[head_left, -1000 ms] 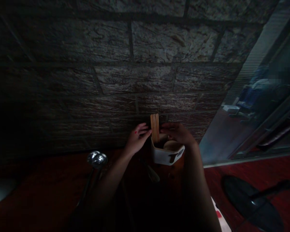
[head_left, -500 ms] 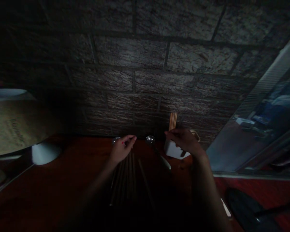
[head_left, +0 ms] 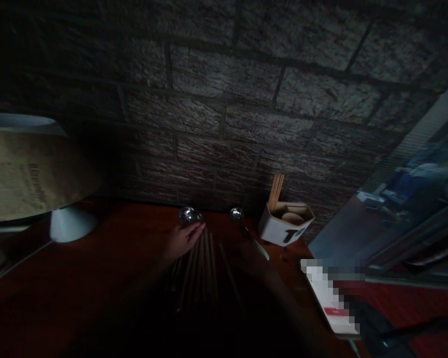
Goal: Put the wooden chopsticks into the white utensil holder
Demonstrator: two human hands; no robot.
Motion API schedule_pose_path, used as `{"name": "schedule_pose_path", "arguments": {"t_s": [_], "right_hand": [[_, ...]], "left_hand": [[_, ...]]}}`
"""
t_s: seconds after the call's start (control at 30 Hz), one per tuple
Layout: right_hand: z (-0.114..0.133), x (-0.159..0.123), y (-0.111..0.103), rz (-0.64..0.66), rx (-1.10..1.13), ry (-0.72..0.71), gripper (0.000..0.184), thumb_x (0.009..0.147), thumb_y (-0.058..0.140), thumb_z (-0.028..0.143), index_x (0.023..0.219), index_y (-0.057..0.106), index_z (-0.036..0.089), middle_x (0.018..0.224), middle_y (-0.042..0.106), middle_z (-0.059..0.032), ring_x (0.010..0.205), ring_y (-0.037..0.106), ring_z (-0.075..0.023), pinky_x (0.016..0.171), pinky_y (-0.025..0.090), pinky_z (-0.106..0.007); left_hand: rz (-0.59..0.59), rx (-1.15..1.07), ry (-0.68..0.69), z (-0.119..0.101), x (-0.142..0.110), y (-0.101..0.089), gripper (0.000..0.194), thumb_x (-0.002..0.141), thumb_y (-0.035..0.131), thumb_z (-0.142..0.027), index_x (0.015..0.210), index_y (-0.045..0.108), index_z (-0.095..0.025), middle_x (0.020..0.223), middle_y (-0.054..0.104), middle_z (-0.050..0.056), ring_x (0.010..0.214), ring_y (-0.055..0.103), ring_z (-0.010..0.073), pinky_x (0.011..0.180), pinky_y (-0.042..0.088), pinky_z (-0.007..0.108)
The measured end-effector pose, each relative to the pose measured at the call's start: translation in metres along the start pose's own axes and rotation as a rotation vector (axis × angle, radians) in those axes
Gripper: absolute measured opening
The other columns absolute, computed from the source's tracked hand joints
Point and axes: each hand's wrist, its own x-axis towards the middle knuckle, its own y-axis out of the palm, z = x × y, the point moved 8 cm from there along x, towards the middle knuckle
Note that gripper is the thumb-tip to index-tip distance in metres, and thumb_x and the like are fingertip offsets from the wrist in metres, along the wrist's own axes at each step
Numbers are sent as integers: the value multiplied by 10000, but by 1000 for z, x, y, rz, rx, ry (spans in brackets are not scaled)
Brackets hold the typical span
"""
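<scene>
My left hand is over the table, its fingers pressed together at the neck of a shiny metal spoon. A second spoon lies just left of that one, both bowls towards the wall. Several chopsticks spread below the fingers, sunk in shadow. My right hand is low over the dark table, close to a lone spoon with a pale handle end; its fingers are too dark to make out. A white holder with upright chopsticks stands against the wall at right.
A lamp with a printed shade and white base stands at left, its cord crossing the table. The brick wall closes off the back. A partly blurred-out white device lies by the right edge.
My right hand has left the holder and come down and left into the shadow. My left hand has moved lower, and two spoon bowls now show beyond it.
</scene>
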Motion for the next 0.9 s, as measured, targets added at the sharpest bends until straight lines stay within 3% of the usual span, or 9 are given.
{"name": "schedule_pose_path", "arguments": {"t_s": [0.23,0.33,0.4,0.5,0.6,0.7,0.9], "right_hand": [[8,1,24,52,104,30,244,839,598,305,726,753,154,730,731,-104,641,630,-168,577,396,-255],[4,3,22,81,203,29,247,830,603,317,707,730,144,681,704,-76,587,591,-144,532,374,-242],[0,4,16,103,283,26,246,854,569,328,811,732,148,711,702,-51,586,586,-125,528,390,-221],[-8,6,7,113,517,64,308,863,564,388,1028,698,166,853,713,-41,664,604,-113,557,427,-200],[-19,7,4,69,887,186,461,743,711,447,1122,667,189,923,699,-33,699,585,-100,585,424,-194],[-22,5,1,24,1086,223,501,653,793,459,1064,688,193,820,667,3,609,518,-66,572,392,-193],[-17,3,-19,-72,1245,153,378,626,812,435,856,682,165,654,534,52,535,419,-50,486,274,-188]], "left_hand": [[-6,15,29,-3,-2,1,294,929,523,-388,1035,743,-225,1006,781,51,854,753,220,799,590,304],[-7,12,31,-8,-3,1,292,935,517,-387,1040,736,-226,996,783,47,842,755,207,782,593,282],[-10,2,32,-11,-3,0,295,935,517,-394,1038,733,-221,989,785,47,830,756,197,761,595,263],[-17,-14,30,-14,-3,-1,298,937,511,-395,1035,727,-215,982,787,43,816,757,185,740,594,239],[-20,-21,23,-15,-3,-2,291,936,513,-389,1033,726,-216,980,787,39,824,756,181,755,591,232],[-17,-22,14,-16,-4,-2,293,931,517,-394,1041,725,-220,986,786,36,841,755,183,778,590,237],[-10,-30,2,-16,-4,-5,283,928,517,-385,1041,728,-233,989,786,21,835,757,180,779,592,228]]}}
